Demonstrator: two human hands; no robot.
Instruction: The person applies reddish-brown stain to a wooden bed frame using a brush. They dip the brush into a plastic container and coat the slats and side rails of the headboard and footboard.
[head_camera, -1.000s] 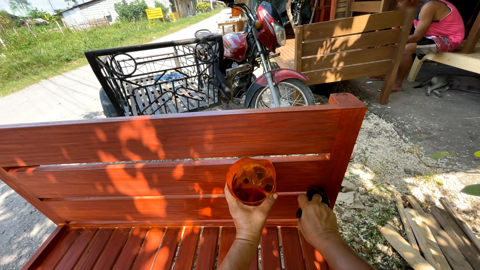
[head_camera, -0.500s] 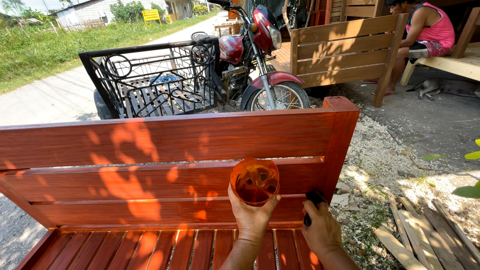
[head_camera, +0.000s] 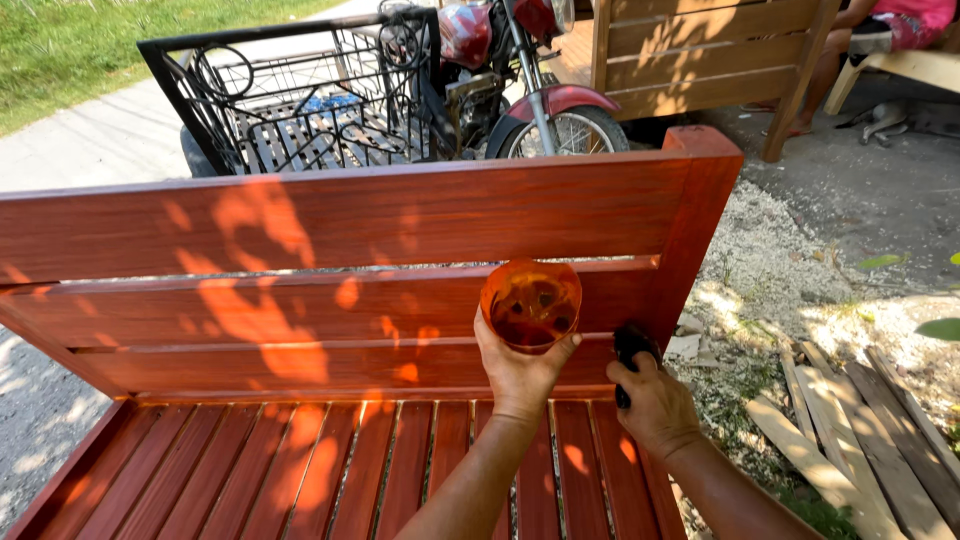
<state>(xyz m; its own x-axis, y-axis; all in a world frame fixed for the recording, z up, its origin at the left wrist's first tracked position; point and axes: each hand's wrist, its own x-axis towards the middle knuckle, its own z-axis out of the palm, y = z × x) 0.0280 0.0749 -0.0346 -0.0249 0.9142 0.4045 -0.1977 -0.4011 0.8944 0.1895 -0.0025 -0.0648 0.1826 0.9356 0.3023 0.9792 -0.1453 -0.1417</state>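
Head view: left hand (head_camera: 520, 375) cupped from below around a translucent orange plastic cup (head_camera: 530, 303) of dark liquid, held upright before the lowest back slat of a red-brown varnished wooden bench (head_camera: 340, 215). Right hand (head_camera: 655, 405) closed on a black brush handle (head_camera: 630, 352) (bristles hidden), tip at the same slat. Probably light, thin-walled, easily squeezed and spilled; best gripped low around the base.

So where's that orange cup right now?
The orange cup sits in the left hand, held up against the red wooden bench backrest, right of centre, just left of the right hand.
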